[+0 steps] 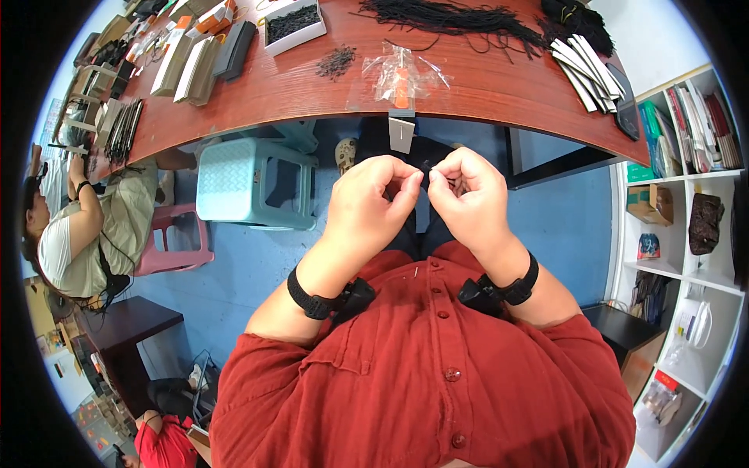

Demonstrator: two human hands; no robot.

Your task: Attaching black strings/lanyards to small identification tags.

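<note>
Left hand (367, 204) and right hand (466, 201) meet at centre, both pinching a thin black cord (425, 173) between fingertips, below the counter (468, 86) edge. Looks like mid-threading or knotting; next move needs a steady pinch. Cord bundle (452, 19) at 12 o'clock.

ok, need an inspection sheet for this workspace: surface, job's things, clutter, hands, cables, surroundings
surface: red-brown table, curved by the lens, crowded along its far side.
job's things: small dark piece pinched between both hands; too small to identify.
clutter: black cord bundle, clear plastic bags, white tray of dark bits, stacked flat cards.
hands: left hand and right hand meet at the fingertips below the table edge; black wrist straps on both.
cables: nothing seen apart from the cords.
surroundings: teal stool, pink stool, white shelving, seated co-worker, blue floor.
</note>
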